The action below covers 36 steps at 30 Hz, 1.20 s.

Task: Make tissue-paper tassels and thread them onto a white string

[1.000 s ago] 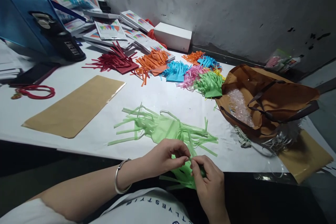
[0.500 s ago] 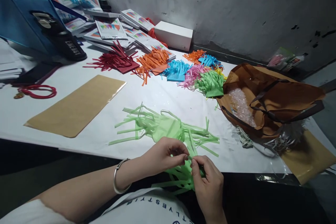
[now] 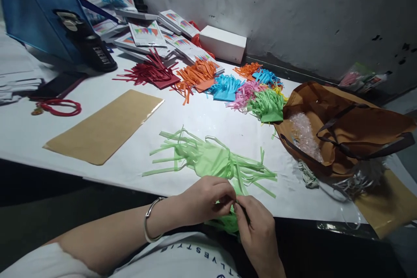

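Observation:
My left hand (image 3: 203,200) and my right hand (image 3: 257,226) meet at the near table edge, both pinching a light green fringed paper tassel (image 3: 228,222) that hangs below the edge. A silver bangle (image 3: 150,225) circles my left wrist. Just beyond the hands, more light green fringed paper (image 3: 211,160) lies spread on the white table (image 3: 202,117).
A tan sheet (image 3: 107,126) lies at left. Piles of red (image 3: 153,74), orange (image 3: 195,76), blue (image 3: 226,87), pink and green (image 3: 267,105) fringed paper sit farther back. A brown bag (image 3: 342,126) with clear bits is at right. A white box (image 3: 223,44), printed packs and a blue bag (image 3: 42,17) line the back.
My hands have drawn closer together and lower on the green tassel, bunching it. The camera view shifted slightly left, so everything sits a little further right in the frame.

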Motion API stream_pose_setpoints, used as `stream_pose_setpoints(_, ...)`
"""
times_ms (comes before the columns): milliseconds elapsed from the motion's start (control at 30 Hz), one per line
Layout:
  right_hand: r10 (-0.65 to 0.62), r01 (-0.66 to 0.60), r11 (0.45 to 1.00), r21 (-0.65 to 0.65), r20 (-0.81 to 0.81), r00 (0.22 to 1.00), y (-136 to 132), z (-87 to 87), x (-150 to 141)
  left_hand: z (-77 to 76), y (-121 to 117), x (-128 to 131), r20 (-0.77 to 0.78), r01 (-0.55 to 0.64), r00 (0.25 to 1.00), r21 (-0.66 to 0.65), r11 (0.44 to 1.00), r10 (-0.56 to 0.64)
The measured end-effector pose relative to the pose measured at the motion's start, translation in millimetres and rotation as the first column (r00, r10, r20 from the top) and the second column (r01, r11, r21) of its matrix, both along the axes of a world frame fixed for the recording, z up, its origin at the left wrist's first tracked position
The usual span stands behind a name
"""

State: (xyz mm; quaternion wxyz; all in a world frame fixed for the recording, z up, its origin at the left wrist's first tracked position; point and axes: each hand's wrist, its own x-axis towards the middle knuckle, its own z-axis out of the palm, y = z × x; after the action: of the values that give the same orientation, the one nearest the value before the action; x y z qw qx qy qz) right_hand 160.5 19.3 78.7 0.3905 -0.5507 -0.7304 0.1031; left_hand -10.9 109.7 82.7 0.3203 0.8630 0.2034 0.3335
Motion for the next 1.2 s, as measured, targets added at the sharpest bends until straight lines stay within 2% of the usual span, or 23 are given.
stream_pose_setpoints(100,0.017,-0.017,1.000,0.007,0.012,1.000,0,-0.4,-4,-1.2,-3,-7,-0.005,-0.080,0.997,-0.023,0.997,0.080)
stream_pose_setpoints(200,0.032,-0.032,0.999,-0.009,-0.002,0.999,-1,-0.8,-10,-2.1,-8,-13,-0.014,-0.039,0.999,-0.176,0.984,0.037)
stream_pose_setpoints(267,0.063,-0.064,0.998,-0.028,-0.039,0.997,0,-1.4,-13,-0.2,-10,-19,-0.016,0.019,1.000,-0.305,0.952,-0.025)
stream_pose_setpoints(333,0.095,-0.103,0.992,-0.068,-0.115,0.989,2,-2.8,-11,4.3,-5,-30,0.003,0.028,1.000,-0.410,0.912,-0.029)
stream_pose_setpoints(400,0.028,-0.050,0.994,-0.098,-0.210,0.977,8,-5.7,-5,10.0,12,-50,0.077,-0.050,0.992,-0.513,0.857,0.104)
stream_pose_setpoints(433,-0.047,0.023,0.995,-0.101,-0.242,0.969,12,-8.0,-3,12.4,26,-63,0.124,-0.119,0.966,-0.571,0.812,0.229)
stream_pose_setpoints(500,-0.171,0.157,0.985,-0.076,-0.237,0.956,23,-14.4,-1,15.0,61,-97,0.220,-0.270,0.824,-0.657,0.704,0.521)
stream_pose_setpoints(533,-0.175,0.167,0.984,-0.059,-0.200,0.964,29,-18.5,-3,14.9,79,-114,0.262,-0.358,0.705,-0.671,0.649,0.659)
stream_pose_setpoints(567,-0.136,0.131,0.990,-0.042,-0.144,0.980,36,-23.1,-7,13.9,97,-131,0.283,-0.427,0.603,-0.676,0.601,0.746)
stream_pose_setpoints(600,-0.064,0.062,0.998,-0.031,-0.072,0.995,42,-27.9,-13,12.0,111,-145,0.277,-0.461,0.565,-0.675,0.576,0.777)
stream_pose_setpoints(633,0.019,-0.019,0.999,-0.026,0.006,1.000,49,-32.9,-20,9.5,122,-157,0.247,-0.541,0.527,-0.640,0.546,0.813)
stream_pose_setpoints(667,0.091,-0.089,0.996,-0.029,0.084,0.992,54,-37.8,-27,6.5,129,-164,0.199,-0.655,0.499,-0.551,0.517,0.843)
stream_pose_setpoints(733,0.161,-0.156,0.987,-0.038,0.234,0.959,62,-46.6,-41,-0.7,127,-164,0.116,-0.844,0.463,-0.246,0.477,0.879)
stream_pose_setpoints(767,0.163,-0.158,0.987,-0.040,0.291,0.943,65,-50.3,-47,-4.8,119,-157,0.089,-0.862,0.495,-0.076,0.502,0.864)
stream_pose_setpoints(800,0.155,-0.148,0.988,-0.045,0.330,0.931,67,-53.6,-51,-9.3,109,-147,0.056,-0.811,0.584,0.065,0.581,0.810)
stream_pose_setpoints(833,0.145,-0.136,0.989,-0.051,0.353,0.924,68,-56.5,-54,-14.2,97,-134,0.013,-0.691,0.715,0.158,0.705,0.698)
stream_pose_setpoints(867,0.139,-0.127,0.990,-0.057,0.365,0.920,68,-59.4,-56,-19.7,85,-120,-0.082,-0.476,0.863,0.202,0.856,0.499)
stream_pose_setpoints(900,0.129,-0.115,0.991,-0.061,0.374,0.918,69,-62.4,-56,-25.7,73,-105,-0.188,-0.241,0.940,0.225,0.944,0.285)
stream_pose_setpoints(933,0.112,-0.095,0.994,-0.063,0.386,0.916,69,-65.8,-54,-32.1,64,-92,-0.284,-0.071,0.949,0.234,0.970,0.138)
stream_pose_setpoints(967,0.084,-0.064,0.996,-0.062,0.403,0.911,69,-69.6,-50,-38.7,57,-80,-0.353,0.026,0.933,0.243,0.970,0.063)
stream_pose_setpoints(1000,0.039,-0.017,0.998,-0.057,0.425,0.905,69,-73.8,-43,-45.3,53,-71,-0.397,0.059,0.916,0.267,0.962,0.054)
stream_pose_setpoints(1100,-0.195,0.219,0.976,0.005,0.474,0.859,65,-84.4,-6,-62.1,50,-59,-0.446,0.006,0.881,0.346,0.938,0.159)
stream_pose_setpoints(1200,-0.483,0.476,0.869,0.132,0.429,0.763,53,-80.5,36,-70.0,51,-58,-0.455,-0.029,0.865,0.377,0.926,0.212)
